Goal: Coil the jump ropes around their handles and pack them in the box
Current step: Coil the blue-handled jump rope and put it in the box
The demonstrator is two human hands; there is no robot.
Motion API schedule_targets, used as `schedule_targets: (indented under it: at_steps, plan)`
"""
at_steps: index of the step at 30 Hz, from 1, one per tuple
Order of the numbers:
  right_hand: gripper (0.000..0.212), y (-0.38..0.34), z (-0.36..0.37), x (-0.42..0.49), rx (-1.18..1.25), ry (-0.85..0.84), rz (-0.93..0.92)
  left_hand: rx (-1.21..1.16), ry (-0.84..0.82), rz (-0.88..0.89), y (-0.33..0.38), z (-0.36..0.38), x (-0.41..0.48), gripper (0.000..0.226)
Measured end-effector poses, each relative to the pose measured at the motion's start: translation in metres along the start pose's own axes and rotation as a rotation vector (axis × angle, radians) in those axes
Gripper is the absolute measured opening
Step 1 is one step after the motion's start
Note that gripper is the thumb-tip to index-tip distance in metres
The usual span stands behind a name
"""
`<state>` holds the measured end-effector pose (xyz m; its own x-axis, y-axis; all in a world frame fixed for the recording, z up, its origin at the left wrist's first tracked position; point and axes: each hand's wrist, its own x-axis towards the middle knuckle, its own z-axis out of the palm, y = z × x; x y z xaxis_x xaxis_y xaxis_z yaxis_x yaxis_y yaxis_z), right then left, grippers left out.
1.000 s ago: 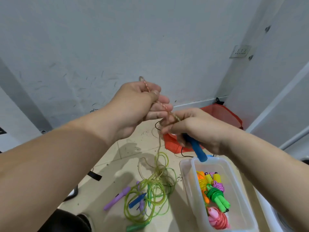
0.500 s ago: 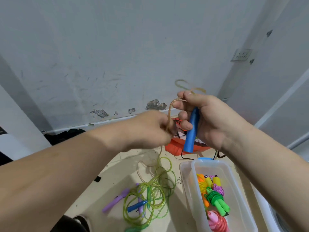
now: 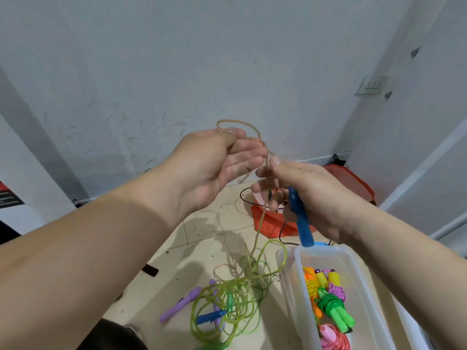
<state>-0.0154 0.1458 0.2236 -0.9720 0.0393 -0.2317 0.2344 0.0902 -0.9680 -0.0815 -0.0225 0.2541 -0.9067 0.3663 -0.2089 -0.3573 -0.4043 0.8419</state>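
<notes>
My right hand grips a blue jump-rope handle, which points down over the box. Its thin orange rope runs from my fingers down to the floor. A loop of the same rope arcs over my left hand, whose thumb pins it against straight fingers. The clear plastic box at lower right holds several coiled ropes in orange, yellow, green, purple and pink. On the tiled floor lies a tangle of green rope with a second blue handle and purple handles.
An orange bag with a black cord lies on the floor behind the box, near the wall corner. A grey wall stands close ahead, with a socket plate on the right wall. My dark-clad knee shows at the bottom.
My left hand rose from below the handle and opened its fingers, carrying a loop of orange rope upward. My right hand dropped and tilted the blue handle downward.
</notes>
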Motion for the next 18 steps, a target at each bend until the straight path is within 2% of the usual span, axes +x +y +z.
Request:
schedule_targets:
  at_steps: [2,4,5,7,10,13,15,16,18]
  plan:
    - [0.029,0.000,0.003,-0.001,-0.155,0.069,-0.017,-0.078,-0.011,-0.016,0.003,-0.003,0.001,0.016]
    - [0.024,0.001,0.006,0.000,-0.160,0.139,-0.026,0.008,-0.008,-0.072,0.001,-0.004,0.000,0.015]
    - [0.022,0.000,0.008,0.000,-0.080,0.170,-0.019,0.145,-0.003,-0.096,-0.002,-0.006,-0.001,0.014]
    - [0.016,-0.007,0.010,0.002,0.150,0.184,-0.020,0.572,-0.061,-0.112,-0.016,-0.011,-0.003,0.015]
    - [0.014,-0.021,0.010,0.002,0.423,0.119,-0.032,1.193,-0.328,-0.047,-0.035,-0.013,-0.012,0.010]
    - [0.013,-0.027,0.008,0.002,0.562,0.097,-0.010,1.495,-0.406,0.056,-0.044,-0.010,-0.012,0.019]
    - [0.015,-0.025,0.004,0.005,0.561,0.122,-0.005,1.478,-0.347,0.097,-0.044,-0.009,-0.007,0.024]
    - [0.020,-0.022,0.001,0.006,0.511,0.148,0.003,1.350,-0.292,0.095,-0.042,-0.007,-0.004,0.025]
    - [0.036,-0.013,-0.004,0.010,0.343,0.163,0.038,0.920,-0.159,0.057,-0.035,-0.001,-0.001,0.025]
